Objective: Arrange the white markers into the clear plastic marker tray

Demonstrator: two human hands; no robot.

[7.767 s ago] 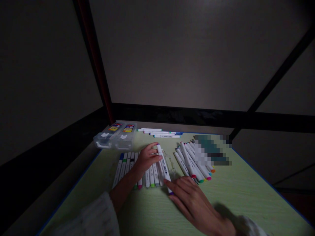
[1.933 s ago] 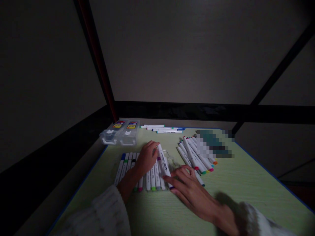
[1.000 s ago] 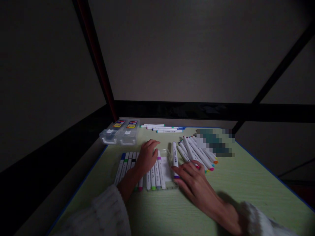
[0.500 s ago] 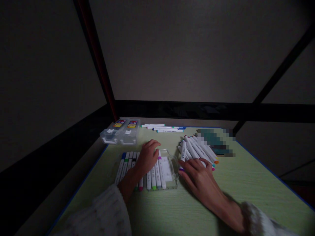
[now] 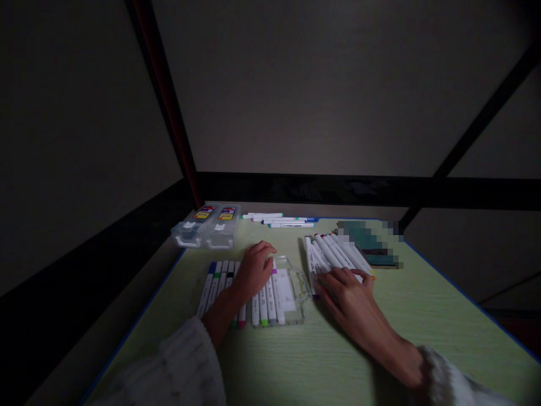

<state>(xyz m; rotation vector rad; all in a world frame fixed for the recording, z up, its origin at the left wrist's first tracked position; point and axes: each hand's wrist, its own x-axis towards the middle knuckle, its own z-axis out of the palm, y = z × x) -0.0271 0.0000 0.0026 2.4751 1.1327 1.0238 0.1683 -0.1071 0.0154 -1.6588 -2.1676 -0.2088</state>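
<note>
Palm down and fingers half curled, the right hand [image 5: 349,299] reaches over the near ends of a fanned pile of markers [image 5: 336,252], its fingertips at the lower end of a purple-capped marker [image 5: 310,259] on the pile's left side; whether they grip it or merely touch it cannot be told. The left hand [image 5: 252,272] arches loosely over a row of markers [image 5: 263,304], thumb parted from the fingers and nothing visible between them; it may be steadying the row, though any contact underneath is hidden. Those markers lie side by side in a clear tray [image 5: 303,311], probably because its shallow walls keep them from rolling. Between the hands, a white card [image 5: 288,293] shows in the tray's unfilled part, its faint marks unreadable. Dark print runs along the barrels, too small to make out. The pile seems spread where the right hand can easily reach it. Beyond the right hand, right of the pile, lies a flat teal thing [image 5: 385,256], partly pixelated. Ahead of both hands, more markers [image 5: 291,225] lie crosswise near the far edge of the pale green table [image 5: 262,361]. Beyond the left hand, further left, two clear cases [image 5: 222,231] stand together, handles facing the person; their red, blue and yellow labels carry no legible brand.
</note>
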